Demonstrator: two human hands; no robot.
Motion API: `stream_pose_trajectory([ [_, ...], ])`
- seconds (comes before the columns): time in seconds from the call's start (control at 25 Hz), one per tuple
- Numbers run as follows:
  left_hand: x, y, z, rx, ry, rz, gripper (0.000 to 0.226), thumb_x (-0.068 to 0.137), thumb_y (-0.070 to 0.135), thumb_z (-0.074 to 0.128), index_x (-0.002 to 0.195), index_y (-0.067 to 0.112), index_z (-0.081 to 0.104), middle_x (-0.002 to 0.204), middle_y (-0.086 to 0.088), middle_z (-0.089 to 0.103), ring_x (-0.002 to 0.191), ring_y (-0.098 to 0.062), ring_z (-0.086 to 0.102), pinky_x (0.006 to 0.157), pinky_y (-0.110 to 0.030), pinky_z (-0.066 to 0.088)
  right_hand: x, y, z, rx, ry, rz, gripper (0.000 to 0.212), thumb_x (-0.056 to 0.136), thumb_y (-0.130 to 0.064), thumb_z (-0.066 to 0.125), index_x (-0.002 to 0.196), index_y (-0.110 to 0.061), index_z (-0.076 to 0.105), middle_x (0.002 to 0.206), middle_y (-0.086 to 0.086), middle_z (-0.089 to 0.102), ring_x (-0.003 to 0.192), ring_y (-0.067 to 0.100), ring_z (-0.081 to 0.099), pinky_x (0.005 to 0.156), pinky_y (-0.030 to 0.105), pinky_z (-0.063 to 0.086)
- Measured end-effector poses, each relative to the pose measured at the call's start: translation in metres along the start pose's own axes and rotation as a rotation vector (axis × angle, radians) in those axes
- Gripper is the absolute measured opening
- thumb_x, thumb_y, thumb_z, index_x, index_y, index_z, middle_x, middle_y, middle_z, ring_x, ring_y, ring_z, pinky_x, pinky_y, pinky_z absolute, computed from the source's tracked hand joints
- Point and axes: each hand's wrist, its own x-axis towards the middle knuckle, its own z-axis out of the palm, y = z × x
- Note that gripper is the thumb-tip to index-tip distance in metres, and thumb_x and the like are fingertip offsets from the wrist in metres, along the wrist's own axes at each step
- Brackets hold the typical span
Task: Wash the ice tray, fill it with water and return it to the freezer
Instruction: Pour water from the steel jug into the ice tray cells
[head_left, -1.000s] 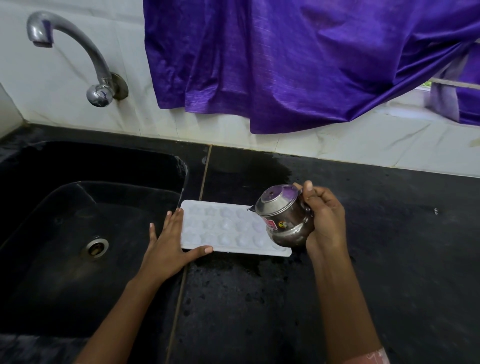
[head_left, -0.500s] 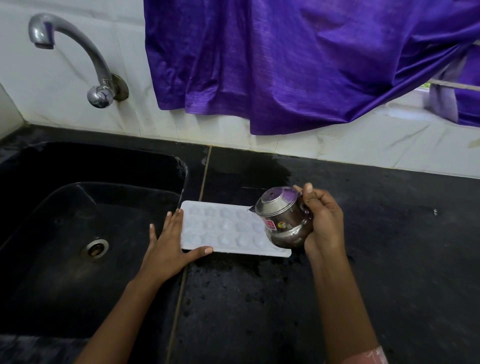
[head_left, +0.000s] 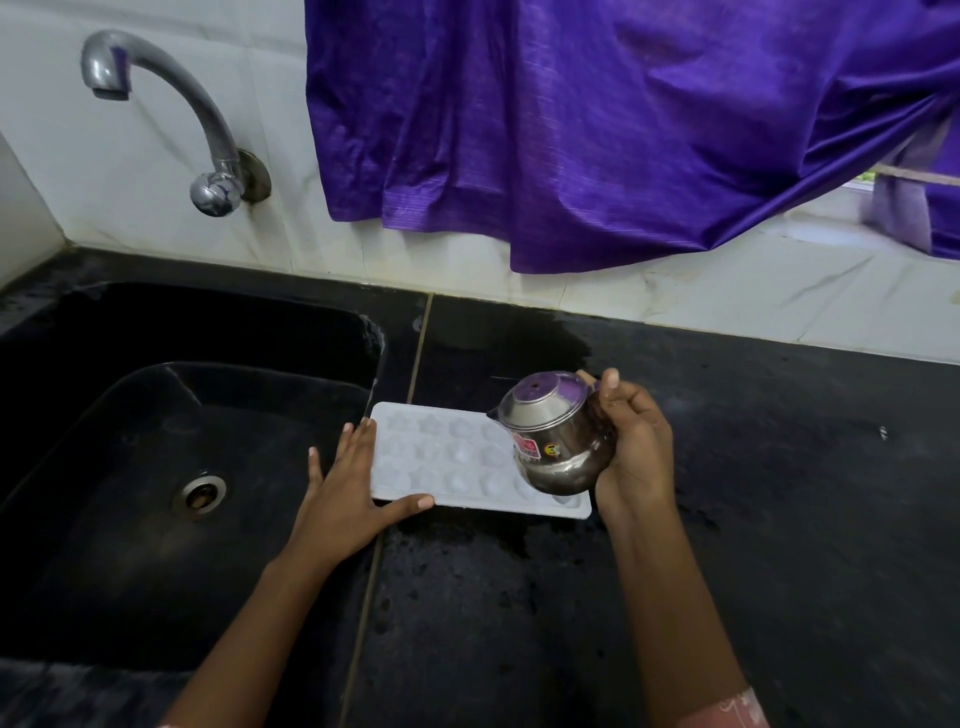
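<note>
A white ice tray (head_left: 447, 457) lies flat on the black counter (head_left: 753, 519), just right of the sink. My left hand (head_left: 348, 499) rests spread against its left end, fingers along the edge and thumb on the near rim. My right hand (head_left: 631, 447) grips a small steel pot (head_left: 553, 441), tilted with its spout toward the tray, over the tray's right part. The pot hides that end of the tray. No stream of water is discernible.
A black sink (head_left: 171, 364) with a drain (head_left: 200, 493) lies to the left, under a wall tap (head_left: 171, 104). A purple cloth (head_left: 597, 130) hangs over the white tiled wall. The counter around the tray looks wet.
Almost nothing has moved. The pot stays tilted over the tray's right end and my left hand keeps its place at the left end.
</note>
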Motion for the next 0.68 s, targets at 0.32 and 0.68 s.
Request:
stream_pose_trajectory([
  [0.32, -0.002, 0.002, -0.002, 0.003, -0.002, -0.001, 0.129, 0.048, 0.092, 0.030, 0.149, 0.020, -0.006, 0.158, 0.004, -0.003, 0.134, 0.004, -0.017, 0.107, -0.035, -0.022, -0.001, 0.000, 0.008, -0.118, 0.001, -0.026, 0.018, 0.087, -0.011, 0.060, 0.069, -0.012, 0.058, 0.083, 0.008, 0.069, 0.076, 0.012, 0.068, 0.071, 0.026, 0.055],
  [0.68, -0.002, 0.000, 0.000, -0.004, 0.010, 0.005, 0.137, 0.042, 0.099, 0.022, 0.149, 0.018, -0.005, 0.158, 0.004, -0.002, 0.135, 0.003, -0.016, 0.108, -0.036, -0.021, 0.000, -0.003, 0.012, -0.170, -0.028, -0.043, 0.016, 0.086, -0.013, 0.062, 0.070, -0.012, 0.059, 0.080, 0.003, 0.071, 0.080, 0.017, 0.066, 0.079, 0.033, 0.054],
])
